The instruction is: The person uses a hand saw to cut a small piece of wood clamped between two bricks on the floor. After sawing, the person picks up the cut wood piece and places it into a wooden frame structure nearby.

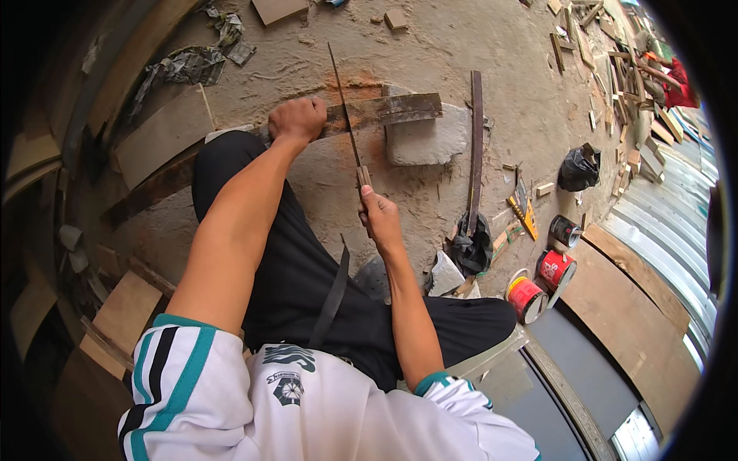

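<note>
A long wooden plank (361, 116) lies across a pale stone block (430, 146) at its right end and runs left past my left knee. My left hand (298, 121) is closed on the plank and bears down on it. To the right of that hand, the thin blade of a handsaw (351, 137) crosses the plank. My right hand (379, 218) is wrapped round the saw's wooden handle (363, 177), below the plank. Orange dust (360, 83) colours the ground around the blade.
A dark narrow strip of wood (475, 146) lies right of the block. Beyond it are a yellow-handled saw (524, 211), a black bag (579, 167) and paint cans (555, 267). Wood scraps (573, 46) litter the far right, near a person in red (678, 84). Boards (165, 138) lie left.
</note>
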`<state>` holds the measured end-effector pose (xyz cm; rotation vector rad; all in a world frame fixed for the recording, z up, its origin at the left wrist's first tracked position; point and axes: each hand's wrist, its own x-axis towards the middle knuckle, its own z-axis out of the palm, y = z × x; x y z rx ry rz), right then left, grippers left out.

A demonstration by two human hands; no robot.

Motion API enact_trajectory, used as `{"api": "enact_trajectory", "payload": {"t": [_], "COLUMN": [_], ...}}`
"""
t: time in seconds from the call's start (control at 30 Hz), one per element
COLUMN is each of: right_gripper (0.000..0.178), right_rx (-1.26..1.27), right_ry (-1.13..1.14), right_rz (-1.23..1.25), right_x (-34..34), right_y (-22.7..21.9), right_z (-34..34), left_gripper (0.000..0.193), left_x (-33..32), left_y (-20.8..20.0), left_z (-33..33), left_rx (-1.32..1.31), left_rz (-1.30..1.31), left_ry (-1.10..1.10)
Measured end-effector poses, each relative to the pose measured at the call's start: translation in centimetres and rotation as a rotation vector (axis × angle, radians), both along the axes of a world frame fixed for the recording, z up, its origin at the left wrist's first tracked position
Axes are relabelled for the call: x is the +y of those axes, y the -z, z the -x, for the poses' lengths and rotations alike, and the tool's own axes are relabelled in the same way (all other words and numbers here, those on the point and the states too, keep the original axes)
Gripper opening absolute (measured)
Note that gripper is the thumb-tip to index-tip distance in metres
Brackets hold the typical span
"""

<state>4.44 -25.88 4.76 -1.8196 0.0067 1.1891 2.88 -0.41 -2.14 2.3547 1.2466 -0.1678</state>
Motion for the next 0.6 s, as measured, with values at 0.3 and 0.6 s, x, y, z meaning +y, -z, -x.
{"api": "enact_trajectory", "payload": {"t": [0.3, 0.6], "right_gripper": [0.071, 0.072], "right_rx": [-0.153, -0.406], "right_ry": [0.041, -0.092], "right_rz": [0.271, 0.232], "right_x": [2.7, -5.1], "right_y": [-1.8, -1.6], "right_z": [0.2, 3.7], "left_gripper": [0.055, 0.054], "left_x": [0.1, -0.1], "left_y": [0.1, 0.4], "left_z": [0.0, 0.2], "left_rx": [0.009, -0.048], "left_rz": [-0.023, -0.078], "left_ry": [-0.020, 0.009]}}
